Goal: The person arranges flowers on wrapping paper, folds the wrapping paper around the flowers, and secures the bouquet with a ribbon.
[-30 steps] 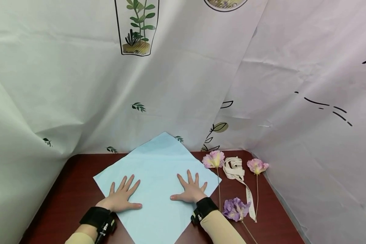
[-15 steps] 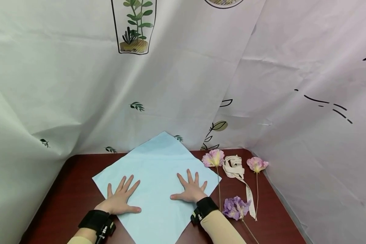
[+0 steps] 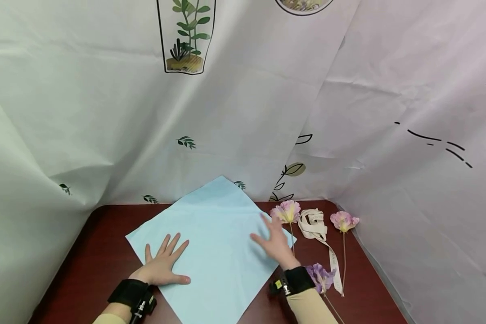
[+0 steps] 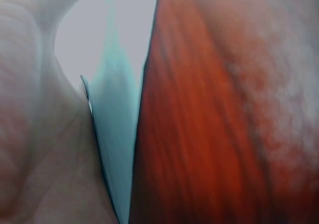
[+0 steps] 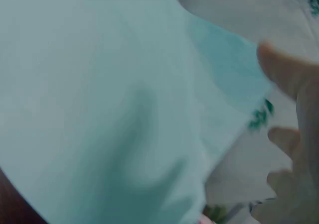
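Note:
A light blue square sheet (image 3: pixel 210 252) lies corner-up on the table, its far corner rising against the backdrop. My left hand (image 3: pixel 159 267) rests on its left side, fingers spread. In the left wrist view, the sheet (image 4: pixel 117 119) shows as a strip between palm and table. My right hand (image 3: pixel 276 243) hovers over its right part, fingers apart and holding nothing; its shadow falls on the sheet (image 5: pixel 75 84) in the right wrist view. Just beyond the right fingers is a pink-and-yellow flower (image 3: pixel 288 209). A purple flower (image 3: pixel 321 275) lies partly hidden by the right wristband.
A bundled cream ribbon (image 3: pixel 312 222) with a trailing tail lies right of the sheet. Farther right is another pink flower (image 3: pixel 343 221) on a long stem. The dark red table (image 3: pixel 97 252) meets a printed white backdrop (image 3: pixel 243 112) at the back and sides.
My right hand has lifted off the sheet and shifted right towards the flowers, partly covering one stem. My left hand stays in place on the sheet.

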A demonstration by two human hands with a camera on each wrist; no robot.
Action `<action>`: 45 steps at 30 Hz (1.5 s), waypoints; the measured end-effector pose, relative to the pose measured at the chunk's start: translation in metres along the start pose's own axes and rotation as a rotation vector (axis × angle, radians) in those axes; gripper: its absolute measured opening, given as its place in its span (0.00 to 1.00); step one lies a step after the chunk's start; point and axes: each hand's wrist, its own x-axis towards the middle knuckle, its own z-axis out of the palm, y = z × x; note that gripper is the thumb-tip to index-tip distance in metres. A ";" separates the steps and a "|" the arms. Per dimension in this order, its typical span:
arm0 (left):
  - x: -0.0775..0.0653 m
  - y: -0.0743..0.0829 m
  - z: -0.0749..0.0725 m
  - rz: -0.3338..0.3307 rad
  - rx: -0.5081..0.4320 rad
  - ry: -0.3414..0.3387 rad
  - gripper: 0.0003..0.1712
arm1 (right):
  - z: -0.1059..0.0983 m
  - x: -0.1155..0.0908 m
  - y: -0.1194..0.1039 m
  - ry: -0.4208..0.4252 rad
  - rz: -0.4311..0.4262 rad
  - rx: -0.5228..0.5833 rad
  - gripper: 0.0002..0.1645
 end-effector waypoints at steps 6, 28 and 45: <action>-0.004 0.003 0.001 -0.020 0.003 -0.011 0.69 | -0.044 -0.011 0.034 0.115 0.258 -0.116 0.31; 0.010 -0.011 0.008 -0.013 0.040 0.044 0.69 | -0.050 -0.026 0.052 0.010 0.357 -0.025 0.10; 0.006 -0.002 0.001 -0.020 0.012 -0.017 0.69 | 0.027 -0.002 -0.053 -0.053 0.069 0.378 0.12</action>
